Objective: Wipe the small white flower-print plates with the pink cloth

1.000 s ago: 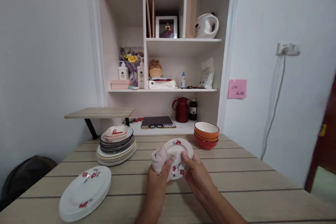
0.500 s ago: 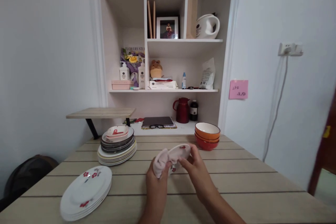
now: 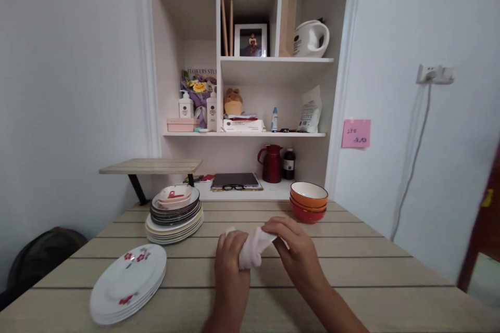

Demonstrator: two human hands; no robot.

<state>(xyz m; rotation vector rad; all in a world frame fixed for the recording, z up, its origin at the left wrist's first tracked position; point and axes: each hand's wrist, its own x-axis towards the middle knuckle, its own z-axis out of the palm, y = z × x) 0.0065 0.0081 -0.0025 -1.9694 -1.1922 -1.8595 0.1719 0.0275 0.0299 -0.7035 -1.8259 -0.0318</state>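
My left hand (image 3: 233,257) is closed around a pale pink cloth (image 3: 253,252), which is bunched and folded over a small white dish. Only a thin white part of the dish (image 3: 270,236) shows, between the cloth and my right fingers; its red flower pattern is hidden now. Fingers and thumb of my right hand (image 3: 291,247) pinch the dish at its right edge. Both hands are raised above the middle of the wooden table (image 3: 351,270).
White flowered plates (image 3: 128,281) are stacked at the front left. Behind them stands a taller stack of plates (image 3: 174,223) topped by small square dishes (image 3: 174,196). Orange and red bowls (image 3: 308,203) are stacked at the back right. A small raised shelf (image 3: 150,166) overhangs the back left.
The dish has turned from showing its flowered face to nearly edge-on. My left hand has rolled over, knuckles up, with the cloth wrapped across the dish. My right fingers have shifted along the rim.
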